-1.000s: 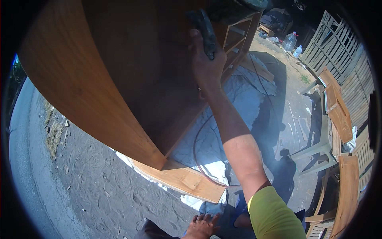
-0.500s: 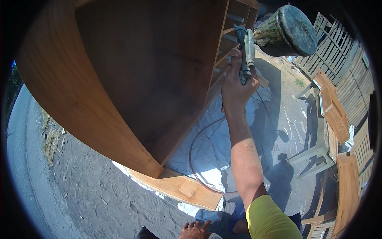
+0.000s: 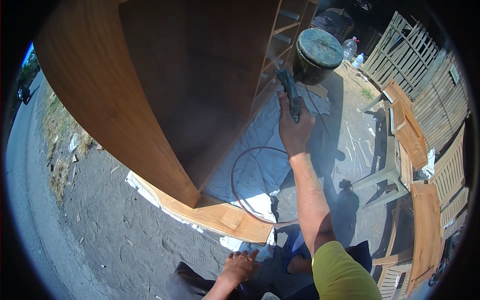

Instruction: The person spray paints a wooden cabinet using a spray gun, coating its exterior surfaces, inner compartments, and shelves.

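My right hand [image 3: 296,131] is wrapped round the handle of a paint spray gun [image 3: 290,95], held up at arm's length. The gun's stained, dark cup [image 3: 319,52] stands out beyond it. Faint mist shows by the nozzle, in front of the open slots of a large brown wooden cabinet [image 3: 185,85]. A thin reddish hose [image 3: 233,175] loops below my right forearm. Low in the view, my left hand [image 3: 239,267] hovers near my leg, fingers spread and holding nothing. Just beyond it lies the wooden base board [image 3: 235,220] under the cabinet's corner.
White cloth [image 3: 260,170] covers the ground beside the cabinet. At right are a pale plastic chair [image 3: 380,182], loose wooden furniture parts [image 3: 425,230] and a bamboo fence [image 3: 435,100]. Plastic bottles [image 3: 350,48] stand behind the cup. A paved road [image 3: 30,200] runs along the left.
My right hand has lowered the spray gun slightly and brought it left, with its cup turned. My left hand has come further up into view. The whole scene has shifted slightly as my head moved.
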Demonstrator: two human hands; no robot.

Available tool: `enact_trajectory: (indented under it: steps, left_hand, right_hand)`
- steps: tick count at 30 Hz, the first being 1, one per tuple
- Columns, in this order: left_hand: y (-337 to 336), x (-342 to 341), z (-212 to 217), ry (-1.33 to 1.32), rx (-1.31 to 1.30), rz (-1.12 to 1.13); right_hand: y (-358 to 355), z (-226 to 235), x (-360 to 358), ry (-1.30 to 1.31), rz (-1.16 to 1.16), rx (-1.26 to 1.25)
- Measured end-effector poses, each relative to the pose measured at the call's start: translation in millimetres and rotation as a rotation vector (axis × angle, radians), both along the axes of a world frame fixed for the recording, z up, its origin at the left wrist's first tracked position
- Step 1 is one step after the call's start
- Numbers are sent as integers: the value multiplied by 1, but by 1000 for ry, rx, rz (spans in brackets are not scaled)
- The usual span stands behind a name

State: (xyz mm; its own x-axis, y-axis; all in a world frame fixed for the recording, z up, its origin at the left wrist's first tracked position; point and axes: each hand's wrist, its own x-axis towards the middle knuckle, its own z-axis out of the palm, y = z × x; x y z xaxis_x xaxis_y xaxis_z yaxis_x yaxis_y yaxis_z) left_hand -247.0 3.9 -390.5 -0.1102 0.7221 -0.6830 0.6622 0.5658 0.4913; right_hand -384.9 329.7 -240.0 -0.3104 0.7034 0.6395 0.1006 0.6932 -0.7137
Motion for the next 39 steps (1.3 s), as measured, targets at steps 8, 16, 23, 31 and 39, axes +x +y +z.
enact_trajectory:
  steps: [8,16,23,31,39]
  left_hand:
    - [10,-11,-13,39,-18,35]
    - [5,-4,-21,76,25,60]
    - [13,-7,-24,65,26,57]
    - [25,-10,-29,67,-7,23]
    - [21,-9,-23,74,-12,26]
  right_hand:
    - [-3,-119,10,-277,-3,-150]
    - [5,-190,13,-502,-8,-191]
    - [-3,-119,18,-378,54,-203]
    - [2,-65,-1,-87,91,34]
    - [14,-91,14,-89,109,-202]
